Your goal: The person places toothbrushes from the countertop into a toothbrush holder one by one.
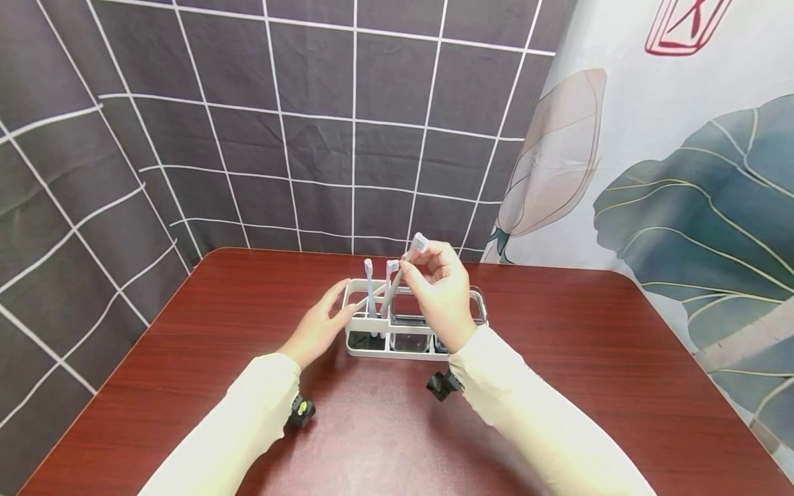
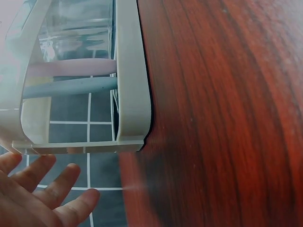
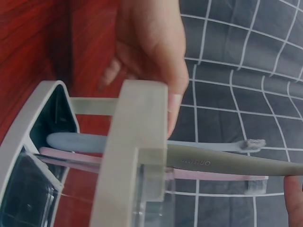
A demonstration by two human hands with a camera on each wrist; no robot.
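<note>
My right hand (image 1: 442,293) pinches a grey-beige toothbrush (image 1: 397,284) just below its bristle head. The brush slants, bristles up, its lower end overlapping the top rim at the left section of a white toothbrush holder (image 1: 428,357). In that section stand a blue toothbrush (image 1: 370,289) and a pink toothbrush (image 3: 213,175), heads upward. At the holder's left end rests my left hand (image 1: 316,327), its thumb (image 3: 174,106) at the upper rim. The left wrist view shows its other fingers (image 2: 66,184) spread and fairly straight beside that end.
Clear cups (image 1: 409,339) sit in the holder's middle and right sections. The holder stands on a reddish-brown wooden table (image 1: 372,427). Behind the table hangs a dark grey cloth (image 1: 316,145) with white grid lines, and a leaf-patterned curtain (image 1: 701,207) hangs at right.
</note>
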